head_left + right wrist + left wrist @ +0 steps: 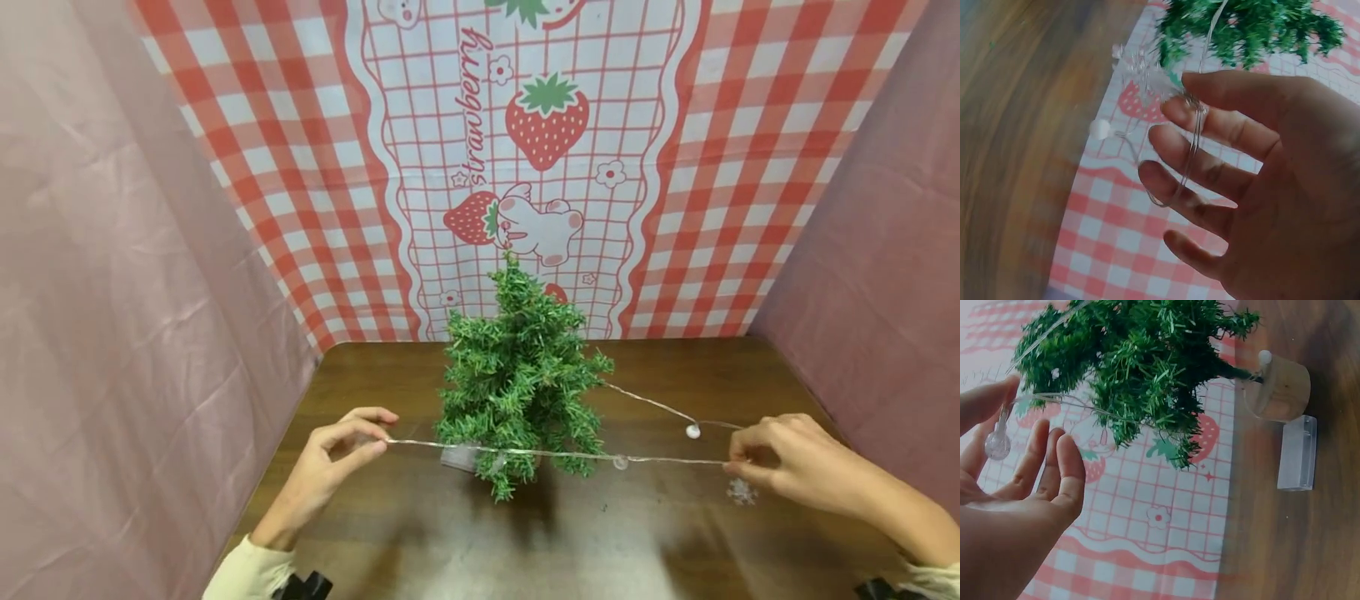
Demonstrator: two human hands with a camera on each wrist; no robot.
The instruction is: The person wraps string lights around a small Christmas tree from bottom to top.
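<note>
A small green artificial Christmas tree point(517, 367) stands in the middle of the table. A thin string of lights point(555, 453) stretches nearly level across its front. My left hand point(330, 462) pinches one end of this stretch between thumb and index finger, left of the tree; a clear round bulb point(998, 444) hangs beneath those fingers in the left wrist view. On the tree's right, my right hand point(806, 467) pinches the wire beside a clear snowflake point(1144, 72). From there the wire loops back past a white ball point(693, 431) to the tree's right side, where branches hide it.
The tree's round wooden base point(1288, 390) shows in the left wrist view, with a small clear plastic box point(1297, 453) beside it. Behind the brown wooden table point(600, 550) hangs a red checked strawberry cloth point(300, 167). Pink curtains point(112, 292) flank both sides.
</note>
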